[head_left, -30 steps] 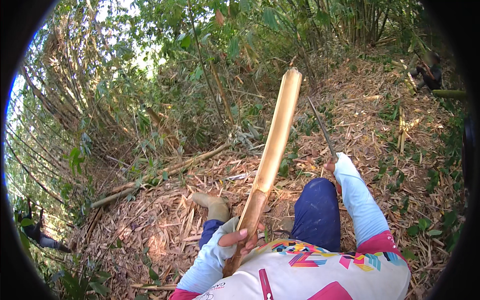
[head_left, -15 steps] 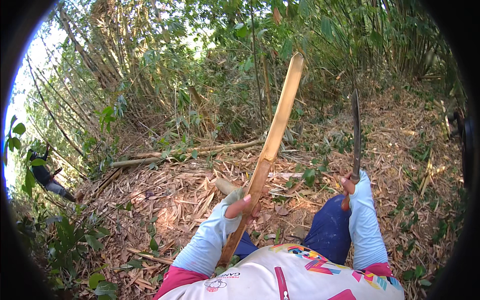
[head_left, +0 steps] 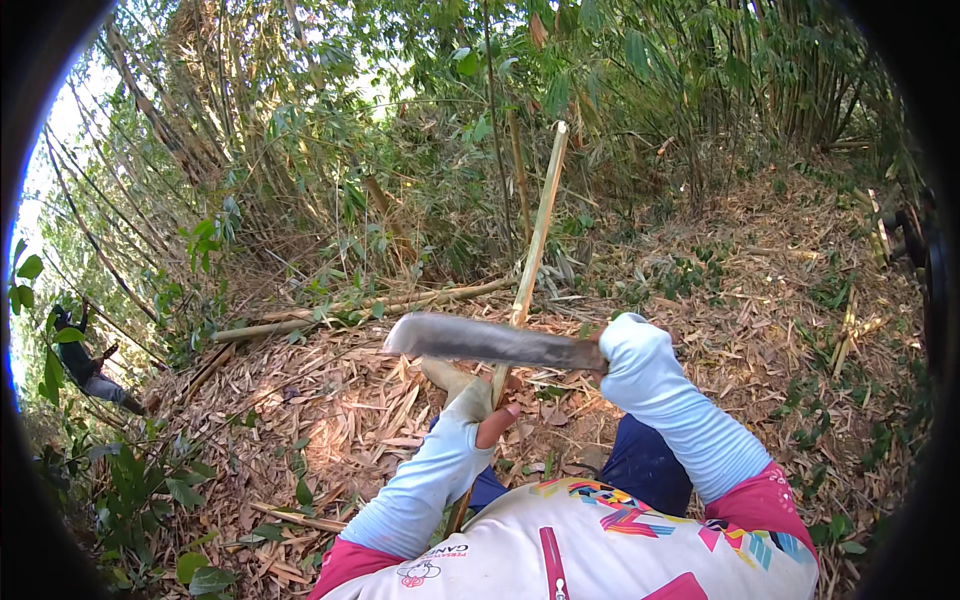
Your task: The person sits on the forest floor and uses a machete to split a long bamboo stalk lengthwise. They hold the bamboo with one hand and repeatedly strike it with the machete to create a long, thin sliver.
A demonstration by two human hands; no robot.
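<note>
My left hand [head_left: 486, 422], in a light blue sleeve, is closed round a long split bamboo strip [head_left: 540, 222]. The strip stands upright with a slight lean to the right, its narrow edge showing; its lower end runs down beside my shirt. My right hand [head_left: 622, 352] grips a machete [head_left: 470, 338], its handle mostly hidden by the fingers and sleeve. The broad dark blade lies nearly level, pointing left, across the strip just above my left hand. Whether blade and strip touch I cannot tell.
Dry bamboo leaves and chips [head_left: 330, 400] cover the ground. A cut bamboo pole [head_left: 430, 298] lies ahead, with bamboo clumps [head_left: 800, 90] behind. Another person [head_left: 85, 355] is at the far left. Leafy plants [head_left: 135, 490] grow at lower left.
My right hand has swung the machete from upright at the right to level across the strip. The strip has turned from its broad face to its narrow edge.
</note>
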